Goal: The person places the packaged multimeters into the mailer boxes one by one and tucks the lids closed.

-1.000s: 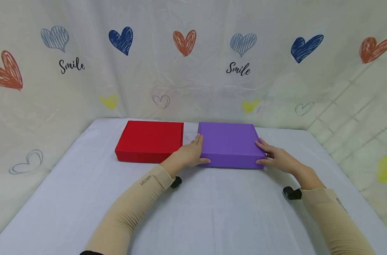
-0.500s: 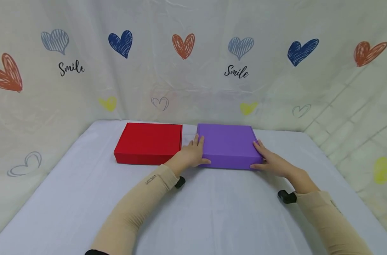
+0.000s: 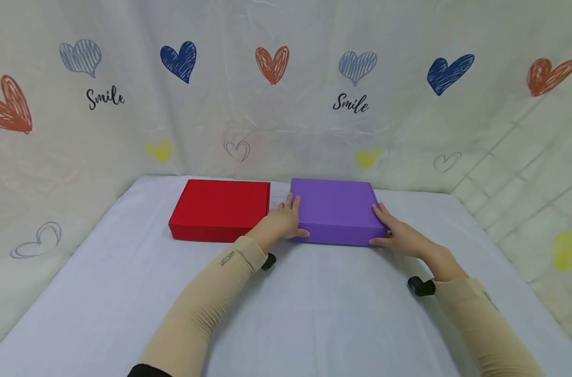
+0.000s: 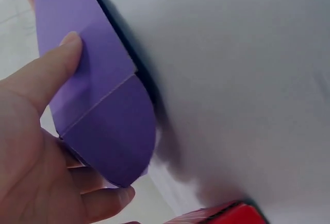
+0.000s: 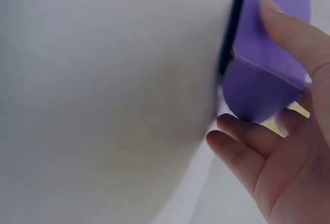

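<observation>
A flat purple box lies on the white-covered table, with a hand at each side. At its left end, the left hand holds it with the thumb on the front face and the fingers along the side. Bent fingertips of that hand show beyond the box's side flap in the left wrist view. The right hand grips the opposite end, its thumb likewise on the front face. A red box of similar shape sits just left, partly behind the left hand and wrist.
The white cloth covers the tabletop in front of the boxes. Behind the table hangs a pale backdrop printed with hearts and "Smile". A narrow gap separates the red and purple boxes.
The purple box has shifted slightly left and back, both hands moving with it. The right thumb lies a little farther in along the front face. The red box stays in place.
</observation>
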`<state>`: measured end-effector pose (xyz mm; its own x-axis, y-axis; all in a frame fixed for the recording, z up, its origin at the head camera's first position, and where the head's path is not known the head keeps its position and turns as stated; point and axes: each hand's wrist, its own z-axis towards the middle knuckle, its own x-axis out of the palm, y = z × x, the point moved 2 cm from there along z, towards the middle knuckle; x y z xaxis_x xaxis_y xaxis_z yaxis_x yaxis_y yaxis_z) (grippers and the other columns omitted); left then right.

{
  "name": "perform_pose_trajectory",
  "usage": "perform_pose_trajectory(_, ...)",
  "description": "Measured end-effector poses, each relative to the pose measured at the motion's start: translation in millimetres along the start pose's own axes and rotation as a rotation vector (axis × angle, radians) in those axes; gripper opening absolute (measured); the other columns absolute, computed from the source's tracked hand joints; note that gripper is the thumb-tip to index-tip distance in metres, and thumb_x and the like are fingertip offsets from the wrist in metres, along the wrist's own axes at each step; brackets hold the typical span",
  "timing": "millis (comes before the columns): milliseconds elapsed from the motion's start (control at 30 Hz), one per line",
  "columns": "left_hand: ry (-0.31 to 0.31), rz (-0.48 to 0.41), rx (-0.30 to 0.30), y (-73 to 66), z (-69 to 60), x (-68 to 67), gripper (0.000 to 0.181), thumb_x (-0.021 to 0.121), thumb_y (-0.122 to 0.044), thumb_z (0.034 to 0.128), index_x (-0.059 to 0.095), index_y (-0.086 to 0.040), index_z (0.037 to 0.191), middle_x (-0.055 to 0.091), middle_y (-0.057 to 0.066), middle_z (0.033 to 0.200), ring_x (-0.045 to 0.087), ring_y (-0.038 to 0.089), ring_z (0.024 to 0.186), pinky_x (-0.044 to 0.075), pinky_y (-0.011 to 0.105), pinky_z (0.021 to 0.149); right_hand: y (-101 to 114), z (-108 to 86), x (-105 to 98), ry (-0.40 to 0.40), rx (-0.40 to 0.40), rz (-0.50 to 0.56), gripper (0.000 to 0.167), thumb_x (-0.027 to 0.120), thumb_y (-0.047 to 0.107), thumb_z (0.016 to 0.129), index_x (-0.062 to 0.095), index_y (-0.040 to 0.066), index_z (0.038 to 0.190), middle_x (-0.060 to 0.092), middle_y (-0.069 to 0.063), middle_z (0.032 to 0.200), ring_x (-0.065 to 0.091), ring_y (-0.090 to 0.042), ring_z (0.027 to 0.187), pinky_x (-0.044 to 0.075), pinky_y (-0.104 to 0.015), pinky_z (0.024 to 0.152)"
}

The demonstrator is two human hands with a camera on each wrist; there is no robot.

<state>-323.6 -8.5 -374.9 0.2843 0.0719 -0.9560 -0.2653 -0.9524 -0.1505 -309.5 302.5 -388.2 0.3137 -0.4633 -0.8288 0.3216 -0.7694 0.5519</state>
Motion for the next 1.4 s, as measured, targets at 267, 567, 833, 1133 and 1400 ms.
perform_pose_trajectory(267, 0.007, -0.132, 0.045, 8.0, 1.2, 7.3, 0.108, 0.064, -0.053, 0.0976, -0.007, -0.006, 0.164, -0.008, 0.017, 0.17, 0.021, 0.034, 0.153, 0.033, 0.05, 0.117, -3.1, -10.4, -9.8, 0.004, 0.043, -0.078, 0.105, 0.081, 0.021, 0.088, 0.009, -0.004, 0.161, 0.035, -0.043, 0.148, 0.037, -0.06, 0.136, 0.032, -0.071, 0.107)
perform_pose_trajectory(567, 0.001, -0.254, 0.082, 14.8, 6.5, 18.0, 0.109, 0.065, -0.052, 0.0971, -0.01, -0.009, 0.164, -0.005, 0.019, 0.17, 0.021, 0.041, 0.152, 0.031, 0.053, 0.118, -5.2, -18.7, -6.5, -0.025, 0.088, -0.167, 0.083, 0.08, 0.028, 0.089, 0.039, -0.015, 0.148, 0.049, -0.036, 0.141, 0.042, -0.06, 0.131, 0.038, -0.069, 0.103)
perform_pose_trajectory(833, 0.007, -0.289, 0.102, 14.5, 5.2, 16.6, 0.111, 0.065, -0.052, 0.097, -0.012, -0.008, 0.163, -0.007, 0.019, 0.17, 0.022, 0.042, 0.152, 0.03, 0.053, 0.118, -9.9, -15.6, -4.0, 0.014, 0.076, -0.062, 0.088, 0.082, 0.028, 0.088, 0.036, -0.019, 0.147, 0.051, -0.033, 0.141, 0.041, -0.054, 0.135, 0.036, -0.066, 0.107)
perform_pose_trajectory(1133, 0.051, -0.351, 0.119, 13.2, 3.3, 14.5, 0.113, 0.065, -0.052, 0.0976, -0.017, -0.008, 0.162, -0.012, 0.018, 0.17, 0.016, 0.036, 0.154, 0.024, 0.047, 0.122, -22.3, -17.5, -4.9, 0.014, 0.07, 0.002, 0.08, 0.079, 0.027, 0.091, 0.042, -0.019, 0.144, 0.058, -0.028, 0.137, 0.045, -0.05, 0.135, 0.037, -0.064, 0.108)
perform_pose_trajectory(1400, 0.112, -0.419, 0.116, 14.4, 1.3, 11.4, 0.113, 0.065, -0.051, 0.098, -0.02, -0.009, 0.161, -0.015, 0.017, 0.169, 0.004, 0.03, 0.157, 0.018, 0.046, 0.124, -32.6, -21.8, -9.2, 0.081, 0.06, 0.101, 0.073, 0.07, 0.029, 0.098, 0.041, -0.018, 0.145, 0.057, -0.025, 0.14, 0.046, -0.044, 0.136, 0.039, -0.055, 0.11)
